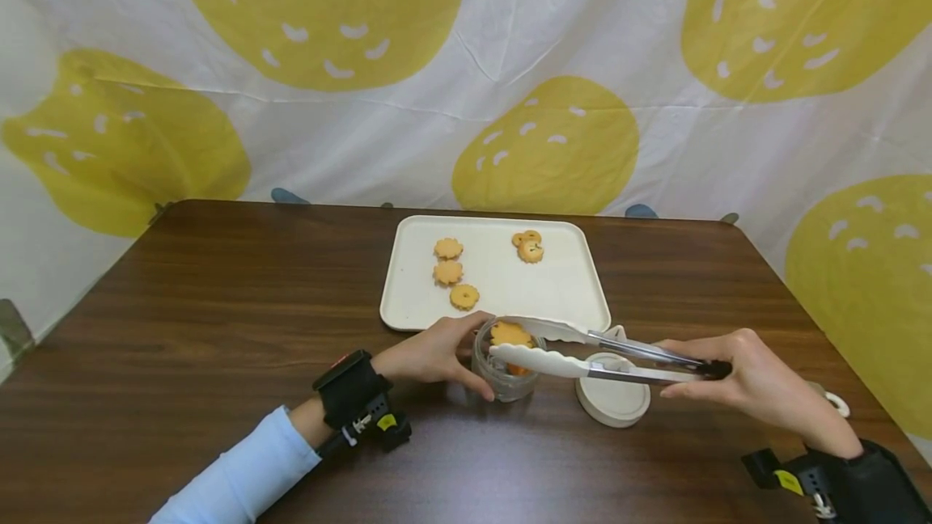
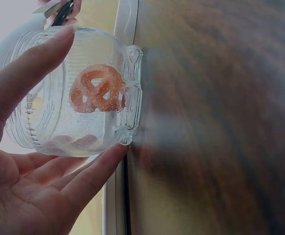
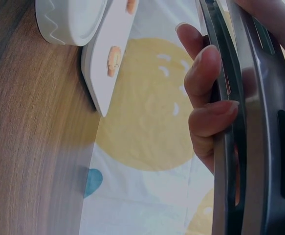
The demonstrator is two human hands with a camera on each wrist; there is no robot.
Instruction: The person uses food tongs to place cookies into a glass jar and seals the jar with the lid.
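Here, on a dark wooden table (image 1: pixel 218 306), holding a clear glass jar (image 1: pixel 502 386) between thumb and fingers of the left hand (image 1: pixel 433 350), probably to steady it. Gripping tongs (image 1: pixel 619 375) by their metal arms in the right hand (image 1: pixel 750 374), well apart from the left, with white tips (image 1: pixel 539 360) parted at the jar's mouth, around a scalloped biscuit (image 1: pixel 511 335); impossible to tell whether pinched. Lower inside, a pretzel-shaped biscuit (image 2: pixel 98 83). Beside the jar, a white lid-like piece (image 1: pixel 615 407), perhaps there for easy reach. Just beyond, a white tray (image 1: pixel 524 293) with three biscuits (image 1: pixel 448 272) left and a small cluster (image 1: pixel 531 251) right, seemingly spaced for separate groups.
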